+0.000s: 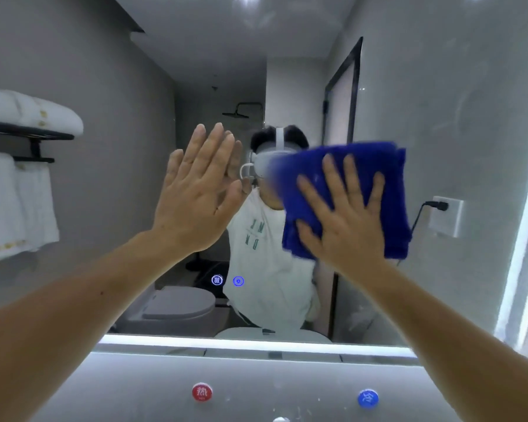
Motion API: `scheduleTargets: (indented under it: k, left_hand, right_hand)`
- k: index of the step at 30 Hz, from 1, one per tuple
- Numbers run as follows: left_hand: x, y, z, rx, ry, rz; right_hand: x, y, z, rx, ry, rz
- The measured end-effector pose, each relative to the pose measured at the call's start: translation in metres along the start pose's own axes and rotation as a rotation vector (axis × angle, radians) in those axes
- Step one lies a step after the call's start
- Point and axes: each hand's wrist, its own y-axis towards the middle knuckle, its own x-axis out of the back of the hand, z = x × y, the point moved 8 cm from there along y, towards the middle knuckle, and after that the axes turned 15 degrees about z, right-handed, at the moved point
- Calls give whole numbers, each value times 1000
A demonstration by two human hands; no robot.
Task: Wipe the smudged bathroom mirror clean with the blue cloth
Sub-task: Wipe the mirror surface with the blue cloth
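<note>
Two bare forearms reach up from the lower corners of the view. Between them, on the grey wall panel below the mirror, sit a red round cap (202, 392) and a blue round cap (368, 398), each marked with a white character and well apart from the other. Above them a lit strip (226, 342) runs along the bottom edge of the mirror (457, 123).

The left hand (195, 193) is raised flat against the glass, its fingers straight and close together and holding nothing; the fingertips meet their own reflection. The right hand (345, 220) lies with its fingers straight and spread apart, pressing the blue cloth (378, 166) flat onto the mirror. The cloth is folded, sits right of centre on the glass at about the height of the left hand, and its left edge is blurred. Low on the glass, two small glowing round icons (217, 280) lie side by side. Faint streaks (470, 99) show on the glass to the upper right.

Deeper in the reflection stands a person in a white shirt wearing a white headset, partly hidden by the cloth. Behind are a toilet (177, 306), a dark shower head (235, 114), a dark-framed door (342, 95) and a wall socket (445, 216) with a black plug in it. At the far left, white towels (28, 114) lie on and hang from a black rack.
</note>
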Motion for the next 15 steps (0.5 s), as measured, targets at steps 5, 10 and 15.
scheduleTargets:
  k: [5,10,15]
  left_hand:
    - [-7,-1,-31,5,-27,39]
    - [-5,-6,-47,10,-29,66]
    - [4,-11,-41,59,15,30]
  right_hand:
    - [-64,-121,50,313,-73,139]
    - [-76,-155,52,621,-214,198]
    - [-14,-55,-15,422,-115,26]
